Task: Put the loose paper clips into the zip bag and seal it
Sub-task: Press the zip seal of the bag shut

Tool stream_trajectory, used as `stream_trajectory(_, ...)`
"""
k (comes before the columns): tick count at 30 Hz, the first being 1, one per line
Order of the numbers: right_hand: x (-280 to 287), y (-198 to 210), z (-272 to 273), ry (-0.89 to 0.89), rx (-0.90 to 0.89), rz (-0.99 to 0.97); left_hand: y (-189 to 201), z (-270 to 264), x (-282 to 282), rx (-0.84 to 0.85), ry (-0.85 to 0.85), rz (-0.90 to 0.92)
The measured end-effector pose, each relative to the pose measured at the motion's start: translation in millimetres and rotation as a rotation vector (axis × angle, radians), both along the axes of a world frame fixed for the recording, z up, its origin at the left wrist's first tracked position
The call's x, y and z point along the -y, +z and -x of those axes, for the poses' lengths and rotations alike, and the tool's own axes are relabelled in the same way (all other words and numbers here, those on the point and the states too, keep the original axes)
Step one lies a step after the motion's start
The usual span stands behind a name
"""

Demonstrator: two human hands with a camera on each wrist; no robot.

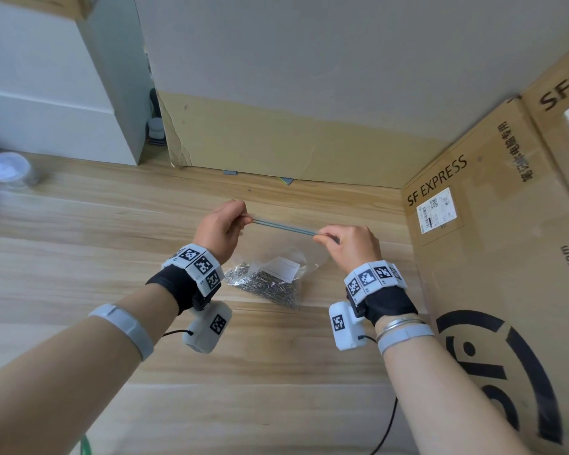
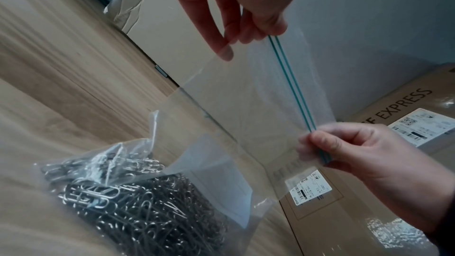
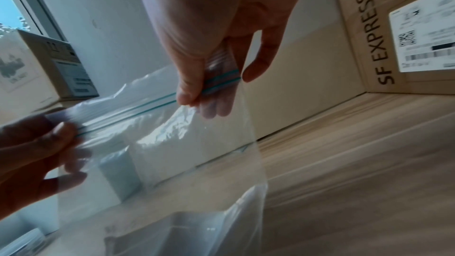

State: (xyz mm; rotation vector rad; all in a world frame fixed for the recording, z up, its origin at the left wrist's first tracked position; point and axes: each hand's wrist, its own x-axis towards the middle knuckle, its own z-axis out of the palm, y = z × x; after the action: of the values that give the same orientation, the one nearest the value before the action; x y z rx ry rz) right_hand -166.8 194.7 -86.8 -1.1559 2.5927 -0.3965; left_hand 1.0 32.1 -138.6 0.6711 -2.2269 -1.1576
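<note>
A clear zip bag (image 1: 288, 257) stands on the wooden table (image 1: 112, 218), its bottom heaped with silver paper clips (image 1: 266, 285). My left hand (image 1: 245, 220) pinches the left end of the teal zip strip (image 1: 284, 228), and my right hand (image 1: 322, 238) pinches the right end. The strip is pulled straight between them above the table. In the left wrist view, the strip (image 2: 293, 87) shows two teal lines side by side, above the clips (image 2: 138, 201). In the right wrist view, thumb and fingers (image 3: 189, 92) press the strip (image 3: 147, 105). No loose clips show on the table.
A large SF EXPRESS cardboard box (image 1: 493, 257) walls off the right side. A cardboard sheet (image 1: 276, 146) leans on the back wall. A white cabinet (image 1: 63, 93) and a blurred round container (image 1: 7, 169) are at far left. A black cable (image 1: 388, 421) trails near me.
</note>
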Motion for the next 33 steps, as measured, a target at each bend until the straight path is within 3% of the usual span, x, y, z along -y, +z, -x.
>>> stream_trajectory(12, -11.3, -9.4, 13.3, -0.019, 0.165, 0.131, 3.1, 2.6, 1.5, 0.01, 0.036, -0.024)
stream_trajectory(17, -10.9, -11.6, 16.3, -0.016, 0.169, 0.083, 1.8, 5.5, 3.2, 0.013, 0.044, -0.017)
stream_trajectory(24, -12.4, -26.0, 11.9, -0.224, 0.551, 0.316, -3.8, 8.4, 2.3, 0.028, 0.034, -0.345)
stream_trajectory(30, -8.2, -64.6, 9.5, -0.409, 0.615, 0.116, -29.2, -0.1, -0.5, 0.243, -0.058, -0.405)
stream_trajectory(33, -7.3, -81.4, 5.5, -0.418, 0.658, 0.096, -43.0, -0.8, -5.0, 0.344, -0.071, -0.38)
